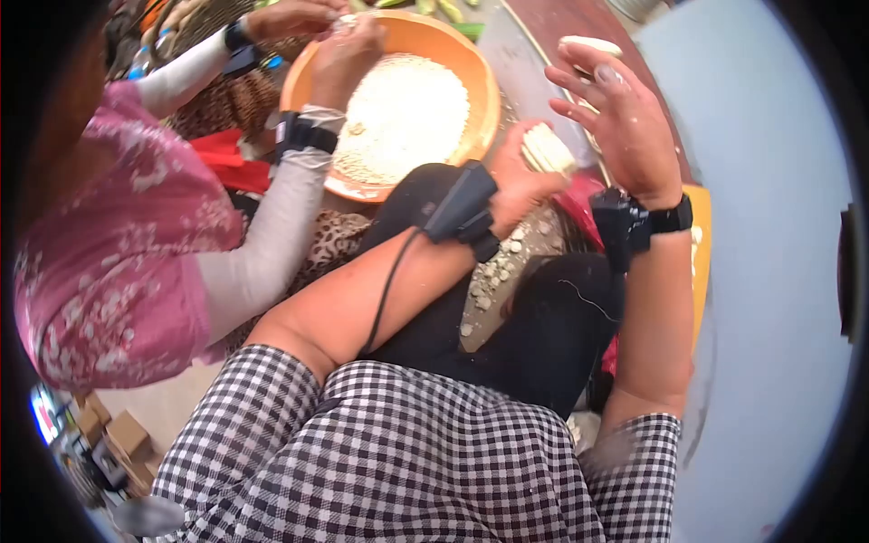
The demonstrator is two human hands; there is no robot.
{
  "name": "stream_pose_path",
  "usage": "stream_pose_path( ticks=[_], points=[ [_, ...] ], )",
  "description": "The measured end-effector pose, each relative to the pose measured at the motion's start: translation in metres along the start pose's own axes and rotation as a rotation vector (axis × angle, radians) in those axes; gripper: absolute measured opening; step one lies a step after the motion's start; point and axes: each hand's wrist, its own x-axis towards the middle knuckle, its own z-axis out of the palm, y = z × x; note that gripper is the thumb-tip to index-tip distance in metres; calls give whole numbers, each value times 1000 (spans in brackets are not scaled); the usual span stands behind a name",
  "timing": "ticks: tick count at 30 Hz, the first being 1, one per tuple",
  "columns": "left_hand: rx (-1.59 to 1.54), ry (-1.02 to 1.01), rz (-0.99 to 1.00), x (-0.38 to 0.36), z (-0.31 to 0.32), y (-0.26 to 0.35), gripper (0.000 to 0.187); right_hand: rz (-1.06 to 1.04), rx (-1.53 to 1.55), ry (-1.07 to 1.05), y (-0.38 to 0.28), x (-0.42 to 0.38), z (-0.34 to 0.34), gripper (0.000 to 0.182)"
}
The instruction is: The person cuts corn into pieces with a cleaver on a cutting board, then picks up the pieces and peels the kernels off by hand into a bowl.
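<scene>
My left hand (523, 181) is wrapped round a bundle of pale, ridged pieces (547, 149), just right of an orange basin (489, 90). Their kind is not clear from this view. My right hand (625, 122) is raised beside it, fingers spread and nothing in the palm. Pale residue sticks to its fingertips. Behind those fingertips shows a whitish, elongated piece (590, 43). White, grainy stuff (407, 113) fills much of the basin.
A person in a pink patterned top (136, 235) sits at the left, hands over the basin's far rim. Pale crumbs (489, 281) litter the floor between my legs. A yellow board (700, 262) lies at right by a pale blue surface (760, 271). Green-yellow pieces (444, 9) lie at the top.
</scene>
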Motion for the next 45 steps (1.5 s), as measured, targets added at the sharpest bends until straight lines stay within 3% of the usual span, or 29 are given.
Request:
stream_pose_path(
  ticks=[2,8,12,16,17,26,32,35,40,43,45],
  points=[
    [-27,-68,-16,0,-1,1,63,-104,2,111,2,-29,-14,30],
    [-80,-313,-75,-3,0,3,65,127,184,290,31,-117,-21,24],
    [-65,-522,-107,-16,8,6,66,123,295,322,37,-149,-6,27],
    [8,-631,-145,-37,19,7,65,100,55,323,22,-178,8,29],
    [48,-624,-130,-18,-3,-2,64,123,63,293,49,-157,5,28],
    [216,-678,-131,-26,2,-6,67,218,-83,232,63,-167,-10,23],
    [498,-667,63,-11,5,-20,62,77,-586,231,59,-159,-21,22],
    [421,-609,-78,-15,12,-4,60,11,-633,249,76,-149,-33,20],
    [425,-583,-81,-7,17,-7,59,259,251,152,95,-137,-47,18],
    [505,-548,-70,-8,22,-4,60,238,464,94,86,-139,-49,18],
    [528,-563,-36,-7,24,-3,62,253,332,134,85,-140,-49,13]
  ],
)
